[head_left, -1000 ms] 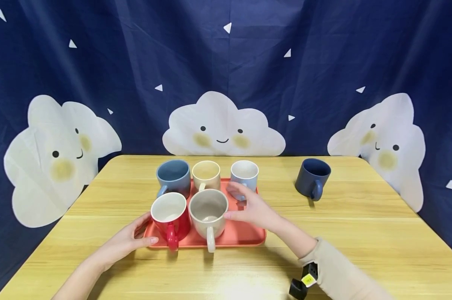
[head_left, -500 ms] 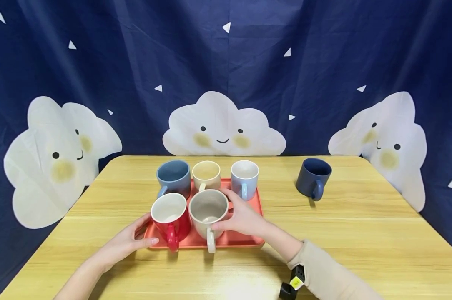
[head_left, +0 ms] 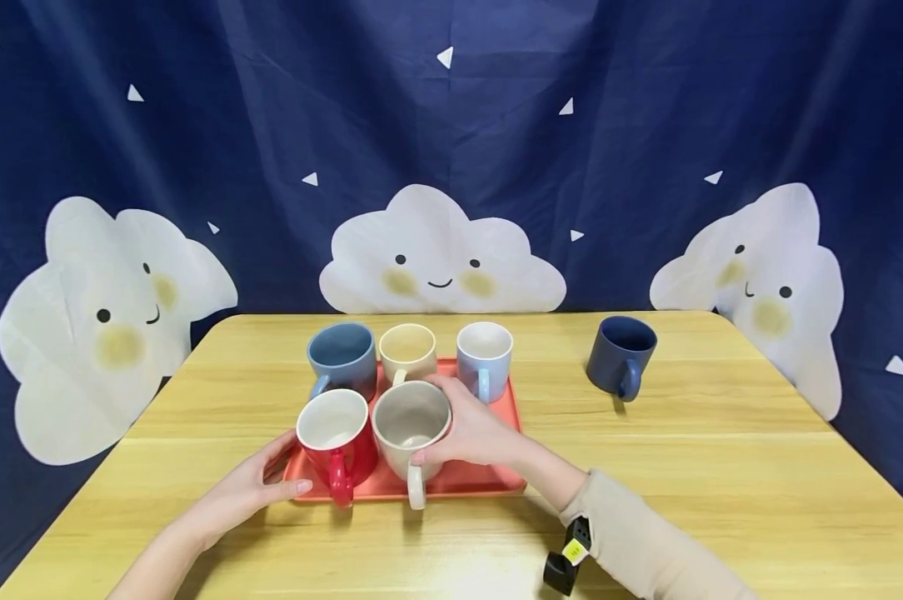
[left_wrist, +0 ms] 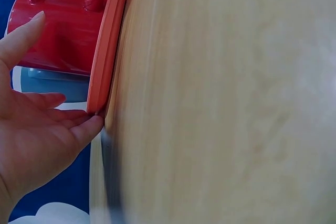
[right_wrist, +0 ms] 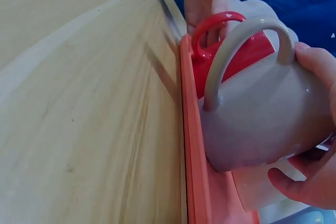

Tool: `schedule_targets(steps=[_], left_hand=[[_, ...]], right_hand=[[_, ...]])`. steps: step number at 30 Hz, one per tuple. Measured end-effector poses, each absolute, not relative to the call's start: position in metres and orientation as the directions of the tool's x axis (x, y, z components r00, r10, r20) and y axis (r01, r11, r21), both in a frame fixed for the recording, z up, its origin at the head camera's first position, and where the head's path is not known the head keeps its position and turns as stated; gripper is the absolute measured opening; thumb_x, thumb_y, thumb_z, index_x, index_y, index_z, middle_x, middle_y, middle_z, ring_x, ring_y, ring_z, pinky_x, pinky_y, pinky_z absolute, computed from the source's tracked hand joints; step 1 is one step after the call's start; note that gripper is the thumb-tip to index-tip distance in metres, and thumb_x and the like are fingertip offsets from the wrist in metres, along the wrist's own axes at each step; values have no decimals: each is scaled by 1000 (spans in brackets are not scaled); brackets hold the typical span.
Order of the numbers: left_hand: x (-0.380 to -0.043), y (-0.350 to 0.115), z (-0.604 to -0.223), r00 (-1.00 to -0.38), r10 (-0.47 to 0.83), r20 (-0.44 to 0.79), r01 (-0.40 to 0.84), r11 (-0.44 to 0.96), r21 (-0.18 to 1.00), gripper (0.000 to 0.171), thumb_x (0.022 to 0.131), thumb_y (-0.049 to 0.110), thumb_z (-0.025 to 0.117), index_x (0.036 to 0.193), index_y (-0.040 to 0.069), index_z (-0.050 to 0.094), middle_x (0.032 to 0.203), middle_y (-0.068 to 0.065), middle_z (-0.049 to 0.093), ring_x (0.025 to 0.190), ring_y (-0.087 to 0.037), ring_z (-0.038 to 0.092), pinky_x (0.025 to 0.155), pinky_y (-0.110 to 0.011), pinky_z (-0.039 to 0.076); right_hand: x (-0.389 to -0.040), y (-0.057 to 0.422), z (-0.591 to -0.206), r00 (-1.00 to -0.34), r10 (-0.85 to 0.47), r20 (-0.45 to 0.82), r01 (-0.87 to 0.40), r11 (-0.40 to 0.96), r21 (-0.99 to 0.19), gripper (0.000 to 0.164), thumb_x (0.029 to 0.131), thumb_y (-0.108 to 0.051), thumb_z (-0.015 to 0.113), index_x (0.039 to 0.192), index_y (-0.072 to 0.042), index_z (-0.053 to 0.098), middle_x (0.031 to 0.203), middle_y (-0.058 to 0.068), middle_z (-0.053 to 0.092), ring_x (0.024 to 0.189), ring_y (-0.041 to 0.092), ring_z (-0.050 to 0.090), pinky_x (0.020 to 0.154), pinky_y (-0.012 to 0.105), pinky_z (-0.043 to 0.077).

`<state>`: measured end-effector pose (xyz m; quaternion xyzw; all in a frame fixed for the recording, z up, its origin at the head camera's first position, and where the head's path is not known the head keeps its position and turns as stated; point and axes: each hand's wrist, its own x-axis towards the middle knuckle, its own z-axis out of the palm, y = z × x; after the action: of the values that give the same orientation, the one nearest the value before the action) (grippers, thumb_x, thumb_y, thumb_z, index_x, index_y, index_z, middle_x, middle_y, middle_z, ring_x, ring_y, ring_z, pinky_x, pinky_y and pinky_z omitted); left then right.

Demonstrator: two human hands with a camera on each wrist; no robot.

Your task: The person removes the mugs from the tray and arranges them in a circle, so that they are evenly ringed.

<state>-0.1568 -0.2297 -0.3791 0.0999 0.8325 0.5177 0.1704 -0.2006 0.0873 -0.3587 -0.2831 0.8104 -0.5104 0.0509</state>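
On a coral tray (head_left: 489, 477) several mugs stand upright. My right hand (head_left: 470, 427) holds the greige mug (head_left: 399, 454) by its right side, thumb by the handle and fingers curled around the far wall, as the right wrist view also shows. Left of it is the red mug (head_left: 356, 454), white inside. At the tray's left front corner, my left hand (head_left: 245, 485) is spread beside the red mug. In the left wrist view its fingertips (left_wrist: 92, 127) touch the tray's corner, while the thumb (left_wrist: 23, 38) lies before the red mug.
A grey-blue mug (head_left: 354, 371), a cream mug (head_left: 409, 365) and a light blue mug (head_left: 496, 379) form the tray's back row. A navy mug (head_left: 609, 362) stands apart on the wooden table (head_left: 721, 467), right of the tray. Behind hangs a dark blue cloud-print curtain (head_left: 496, 125).
My right hand has come left and nearer, from beside the light blue mug to around the greige mug. The left hand stays at the tray's corner; the view has shifted slightly.
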Motion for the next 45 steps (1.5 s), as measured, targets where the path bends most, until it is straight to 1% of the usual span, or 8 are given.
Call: schedule_targets(steps=[5,11,21,28,35,42,45], left_hand=[[-155,-230,-380,-924,339,-176,-6,447,894,82,88,23,62,143,-10,12,147,-31,16,132,-47,20,103,-52,29],[-156,-231,-381,-924,341,-172,-2,445,895,81,88,23,62,143,-10,13,146,-31,18,132,-47,21,103,-52,29],[-156,-232,-380,-924,345,-166,3,441,897,80,88,23,62,144,-9,13,147,-31,18,132,-47,20,103,-53,28],[-156,-232,-380,-921,350,-168,1,434,901,80,88,23,61,144,-8,13,147,-30,17,133,-47,19,103,-53,27],[-156,-232,-381,-920,354,-166,2,429,903,80,89,22,61,144,-9,13,147,-30,17,133,-47,19,103,-52,28],[-156,-232,-380,-922,343,-178,-8,444,896,80,88,24,62,144,-9,13,147,-31,17,132,-48,20,103,-52,28],[-156,-232,-380,-922,346,-173,-2,443,897,80,88,23,61,144,-9,13,146,-32,17,132,-48,20,103,-52,29]], right_hand=[[-202,84,-364,-834,-506,219,-389,258,-884,83,61,-20,87,129,-13,41,117,-3,56,105,13,53,91,34,42],[-198,82,-369,-856,-443,267,-422,300,-855,87,56,-20,89,128,-11,42,114,-5,57,101,11,54,90,33,43],[-200,80,-372,-850,-448,276,-418,256,-872,89,57,-18,88,132,-10,41,119,-5,55,104,12,54,92,34,42],[-200,79,-375,-844,-433,317,-455,263,-851,88,55,-17,89,130,-9,43,118,-5,56,103,11,54,91,33,44],[-198,78,-376,-833,-423,355,-484,250,-839,87,55,-16,89,128,-7,43,116,-2,57,101,14,55,89,33,45],[-194,87,-368,-854,-412,319,-418,174,-892,87,57,-12,88,130,-8,41,118,1,56,104,17,54,90,34,44],[-192,96,-363,-850,-400,344,-432,153,-889,87,57,-8,87,131,-6,41,120,5,56,105,21,54,90,36,44]])
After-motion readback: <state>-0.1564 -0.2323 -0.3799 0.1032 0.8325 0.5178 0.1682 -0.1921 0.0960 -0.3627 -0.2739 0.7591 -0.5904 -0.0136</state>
